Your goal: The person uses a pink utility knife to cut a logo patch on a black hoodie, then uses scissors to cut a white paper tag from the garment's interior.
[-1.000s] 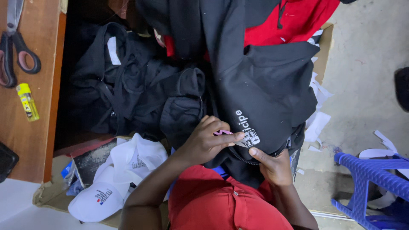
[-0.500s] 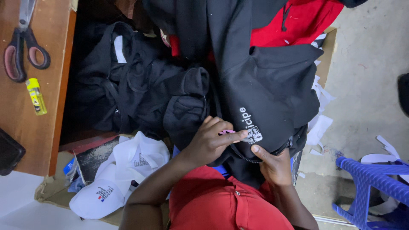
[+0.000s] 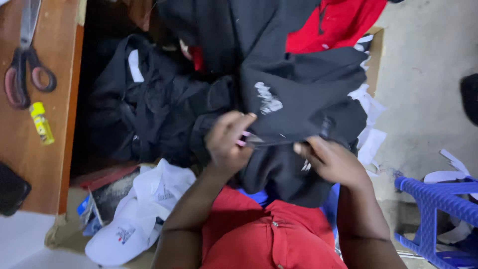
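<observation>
Black garment (image 3: 298, 99) pinched by left hand (image 3: 226, 144) and right hand (image 3: 333, 162).

Scissors (image 3: 26, 74) with dark red handles lie on a wooden table (image 3: 35, 159) at the left, with a small yellow tube (image 3: 41, 123) just below them. White caps (image 3: 142, 211) rest on the floor beside the table, under a heap of black clothes (image 3: 149, 107). A blue plastic stool (image 3: 440, 214) stands at the right, with white paper scraps (image 3: 371, 124) near it on the concrete.

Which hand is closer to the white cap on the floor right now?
Left. The left hand grips the black garment above and right of the white cap; the right hand holds the same garment farther right, across the person's body.
</observation>
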